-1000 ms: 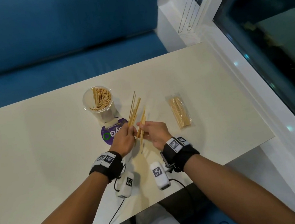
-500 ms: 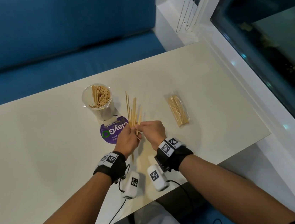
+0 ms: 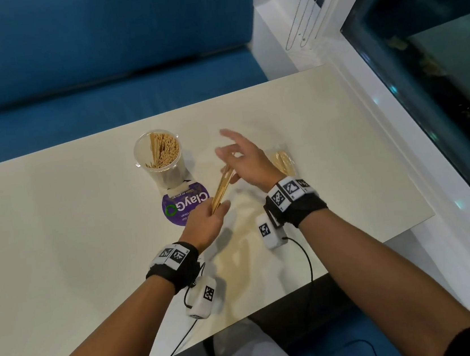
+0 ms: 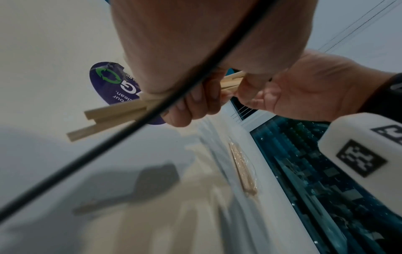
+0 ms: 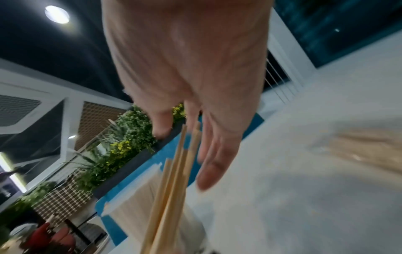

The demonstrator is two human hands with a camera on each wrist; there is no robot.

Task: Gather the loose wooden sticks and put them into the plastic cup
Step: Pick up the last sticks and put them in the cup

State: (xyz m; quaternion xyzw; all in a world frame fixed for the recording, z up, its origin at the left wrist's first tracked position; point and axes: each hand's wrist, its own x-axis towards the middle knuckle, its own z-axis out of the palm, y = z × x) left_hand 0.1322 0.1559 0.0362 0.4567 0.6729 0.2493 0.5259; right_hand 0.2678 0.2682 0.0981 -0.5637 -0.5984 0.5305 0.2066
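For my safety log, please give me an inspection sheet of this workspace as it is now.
Surface: cream table, with a round purple sticker.
Job's things: plastic cup upright, many sticks inside; bundle of sticks held above the table.
Clutter: clear packet of sticks lying by the right hand.
Hands: left hand grips the bundle; right hand has spread fingers at the bundle's tips.
Cables: black cable runs from the wrist cameras over the near table edge.
Surroundings: blue bench behind, dark window on the right.
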